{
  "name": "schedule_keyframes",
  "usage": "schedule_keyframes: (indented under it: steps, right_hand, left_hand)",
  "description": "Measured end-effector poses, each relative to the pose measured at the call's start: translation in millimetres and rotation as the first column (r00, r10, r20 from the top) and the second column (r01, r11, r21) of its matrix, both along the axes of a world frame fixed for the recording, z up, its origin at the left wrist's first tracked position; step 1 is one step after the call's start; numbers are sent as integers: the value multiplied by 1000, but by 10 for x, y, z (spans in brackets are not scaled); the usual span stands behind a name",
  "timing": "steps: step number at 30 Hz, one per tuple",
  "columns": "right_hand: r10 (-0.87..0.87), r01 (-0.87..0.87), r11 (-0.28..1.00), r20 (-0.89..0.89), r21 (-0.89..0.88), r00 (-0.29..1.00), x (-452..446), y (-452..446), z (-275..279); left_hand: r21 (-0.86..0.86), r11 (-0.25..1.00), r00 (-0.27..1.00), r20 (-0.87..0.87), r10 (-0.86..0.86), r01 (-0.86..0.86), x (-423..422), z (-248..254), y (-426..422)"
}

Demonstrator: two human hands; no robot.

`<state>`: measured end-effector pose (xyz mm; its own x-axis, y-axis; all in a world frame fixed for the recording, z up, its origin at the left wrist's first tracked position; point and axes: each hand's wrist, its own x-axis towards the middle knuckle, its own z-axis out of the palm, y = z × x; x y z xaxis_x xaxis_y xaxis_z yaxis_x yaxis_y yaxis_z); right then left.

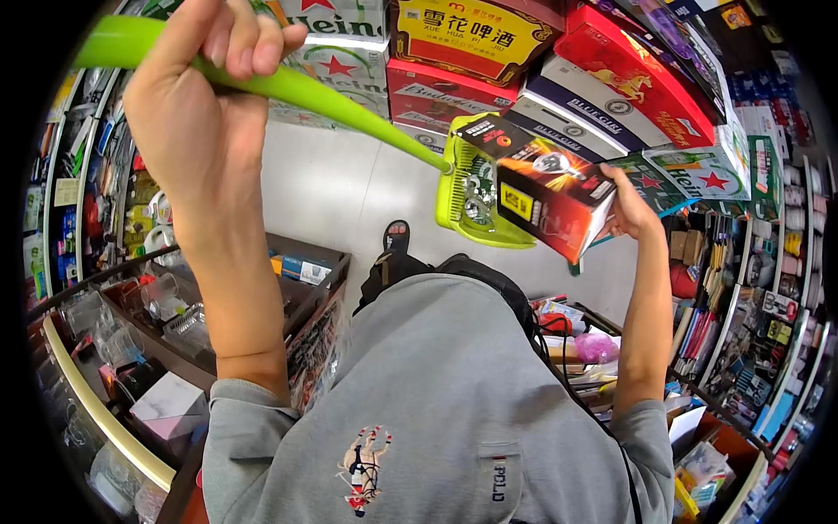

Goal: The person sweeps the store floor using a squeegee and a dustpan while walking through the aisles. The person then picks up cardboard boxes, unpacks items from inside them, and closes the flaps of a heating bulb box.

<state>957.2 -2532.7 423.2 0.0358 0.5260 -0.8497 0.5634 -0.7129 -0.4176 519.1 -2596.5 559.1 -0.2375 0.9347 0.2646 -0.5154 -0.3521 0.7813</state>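
Note:
My left hand (223,65), raised at the upper left, has its fingers curled round the thick green handle (336,103) of a dustpan. The light green dustpan (449,196) hangs at the handle's far end, with shiny, clear and silvery pieces (478,199) inside it. My right hand (635,210) grips the near end of a black, red and orange box (550,188) with a light bulb printed on it. This box is tilted over the dustpan and hides part of it. A thin teal strip (672,212) shows behind my right hand; whether I hold it too is unclear.
Stacked beer cartons (476,39) stand ahead and to the right. Goods-filled shelves (65,183) line both sides. A bin of packaged goods (166,306) is at the left, and more goods (576,336) lie at the right. My sandalled foot (396,234) is on the tiled floor (336,166).

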Motion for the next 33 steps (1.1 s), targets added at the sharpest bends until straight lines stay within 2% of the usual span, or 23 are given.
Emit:
schedule_keyframes:
  steps: [4,5,6,7,8,10,12,13,14,16,17,18,19,20,21,22,24,28,30,32,33]
  right_hand:
    - [72,-55,990,141,-128,987,107,139,-297]
    - [-43,43,996,2,-72,999,69,105,-289]
    - [-69,57,988,-78,-141,995,157,187,-325]
    - [-53,46,993,-59,-110,997,236,214,-346]
    - [-44,40,996,-42,-82,998,177,172,-248]
    - [-13,10,996,-39,-86,999,198,176,-179]
    - [-156,148,988,-193,-52,969,213,152,-112]
    - [-152,135,986,-177,-102,972,331,201,-271]
    - [-35,32,994,-28,-105,999,350,211,-414]
    - [-139,134,989,-99,-61,985,272,107,-434]
    - [-264,271,962,-308,-22,914,148,34,-316]
    - [-274,277,960,-319,-36,907,133,16,-313]
    - [-208,196,977,-188,-80,960,247,20,-466]
    - [-128,120,985,-59,-127,990,210,13,-474]
    - [-186,171,976,-109,-132,977,196,-26,-426]
    - [-325,321,945,-284,-62,902,159,-112,-383]
    - [-408,393,912,-324,-115,854,276,-97,-585]
    - [-368,344,930,-364,-130,856,344,-74,-543]
    - [-238,209,963,-168,-169,957,463,-40,-714]
    - [-282,251,954,-205,-166,937,458,-30,-739]
    - [-386,363,922,-259,-132,886,349,-55,-648]
  left_hand:
    - [34,999,1000,-3,-3,4,-18,1,3]
    - [42,999,1000,-6,11,-11,-20,-4,0]
    - [46,999,999,-13,30,-29,-28,-6,-6]
    - [40,998,999,-14,45,-44,24,-12,17]
    - [86,977,980,11,197,-197,129,-20,72]
    - [131,929,938,45,343,-346,182,-21,88]
    - [83,933,936,69,346,-351,174,6,70]
    - [68,934,935,76,347,-352,166,14,68]
    - [65,932,933,81,351,-356,158,12,71]
    - [74,925,926,95,366,-373,146,23,76]
    - [109,915,921,46,387,-389,135,23,64]
    - [116,914,921,18,390,-389,124,18,46]
    - [124,913,919,-10,393,-389,112,13,32]
    - [99,915,921,38,388,-390,84,17,36]
    - [88,914,918,66,391,-396,22,16,25]
    - [78,913,914,94,394,-401,-39,17,11]
    - [60,990,991,28,129,-131,-232,10,-83]
    - [56,994,995,38,95,-97,-298,18,-68]
    - [31,995,994,56,90,-92,-315,24,-65]
    - [34,996,995,58,83,-85,-287,24,-61]
    - [31,996,995,57,84,-86,-279,21,-66]
